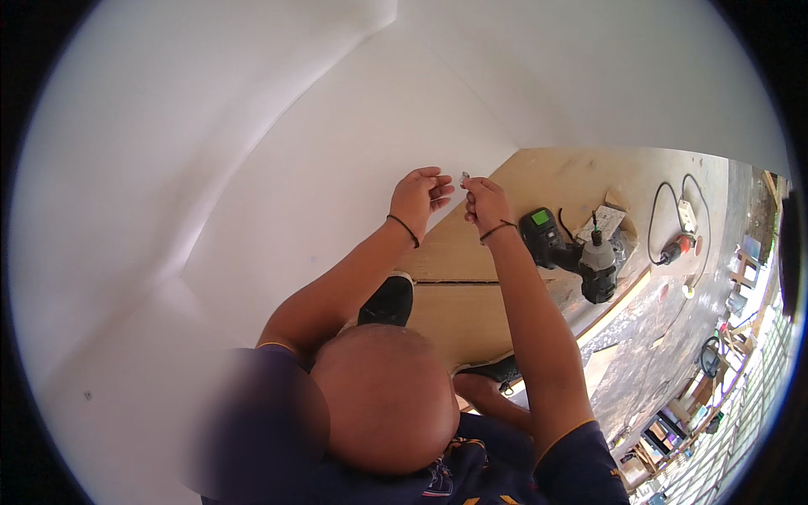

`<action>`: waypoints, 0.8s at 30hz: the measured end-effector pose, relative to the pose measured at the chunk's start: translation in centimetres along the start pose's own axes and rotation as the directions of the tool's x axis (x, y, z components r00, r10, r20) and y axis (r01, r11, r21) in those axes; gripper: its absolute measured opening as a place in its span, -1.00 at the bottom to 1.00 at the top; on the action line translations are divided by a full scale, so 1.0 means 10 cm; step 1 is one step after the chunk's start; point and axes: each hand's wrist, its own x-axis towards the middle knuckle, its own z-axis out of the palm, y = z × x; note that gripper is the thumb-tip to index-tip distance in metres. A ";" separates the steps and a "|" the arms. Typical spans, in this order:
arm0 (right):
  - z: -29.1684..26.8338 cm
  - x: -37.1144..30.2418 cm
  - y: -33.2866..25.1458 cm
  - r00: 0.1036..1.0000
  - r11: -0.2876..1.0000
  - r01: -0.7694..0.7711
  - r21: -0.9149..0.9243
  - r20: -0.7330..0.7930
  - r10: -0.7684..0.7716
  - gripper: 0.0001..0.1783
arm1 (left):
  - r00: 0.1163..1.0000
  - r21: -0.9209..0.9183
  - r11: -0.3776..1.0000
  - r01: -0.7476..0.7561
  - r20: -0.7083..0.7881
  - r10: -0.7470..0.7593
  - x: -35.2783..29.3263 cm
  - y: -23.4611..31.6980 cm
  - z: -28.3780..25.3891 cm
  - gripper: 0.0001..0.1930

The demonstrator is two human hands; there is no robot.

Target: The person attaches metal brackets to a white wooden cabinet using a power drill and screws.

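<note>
My right hand [486, 202] pinches a small shiny metal piece [465, 177] between thumb and fingertips; its exact kind is too small to make out. Just to its left, my left hand [419, 195] is held up with the fingers apart and nothing visible in them. A narrow gap separates the two hands. Both are raised in front of a smooth white panel [337, 143]. To the right of my right wrist, a black and grey cordless driver [598, 265] with a bit in its nose lies on the wooden board [459, 248], its battery end marked by a green patch.
White panels enclose the left, far and upper right sides. Beside the driver is an opened cardboard box [619, 204]. Farther right lie a white power strip [687, 217], a black cable and an orange-red power tool [676, 249]. My bent knee [387, 396] and black shoe [389, 300] are below.
</note>
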 end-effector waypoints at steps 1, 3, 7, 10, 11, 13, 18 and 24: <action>0.06 0.06 0.01 1.000 1.000 -0.005 0.029 0.006 0.005 -0.82 | 0.997 -0.046 0.999 0.001 -0.079 -0.005 0.07 0.00 -0.04 -0.67; 0.15 0.12 0.05 1.000 0.996 -0.022 0.083 0.015 0.021 -0.78 | 0.993 -0.032 0.999 -0.013 -0.117 0.009 0.14 0.02 -0.18 -0.65; 0.16 0.07 0.10 0.996 0.984 -0.004 0.178 0.092 -0.013 -0.65 | 0.979 0.050 0.990 -0.135 -0.145 0.141 0.31 0.10 -0.43 -0.65; 0.03 -0.04 0.11 0.993 0.973 -0.001 0.231 0.119 -0.027 -0.61 | 0.936 0.359 0.906 -0.225 -0.180 0.304 0.23 0.18 -0.32 -0.64; -0.03 -0.10 0.08 0.992 0.972 0.007 0.234 0.121 -0.036 -0.62 | 0.911 0.484 0.841 -0.242 -0.185 0.368 0.19 0.23 -0.26 -0.63; -0.04 -0.31 -0.07 0.988 0.972 0.045 0.229 0.136 -0.077 -0.63 | 0.700 0.813 0.387 -0.435 0.035 0.713 0.24 0.24 -0.41 -0.64; -0.33 -0.98 -0.62 0.904 0.893 0.426 -0.147 0.113 -0.412 -0.67 | 0.738 0.909 0.154 -0.387 0.205 0.642 0.16 0.36 -0.46 -0.70; -0.92 -1.35 -1.26 0.720 0.659 0.599 -0.455 -0.052 -0.692 -0.68 | 0.639 0.938 -0.304 -0.167 0.337 0.691 0.07 0.28 -0.32 -0.74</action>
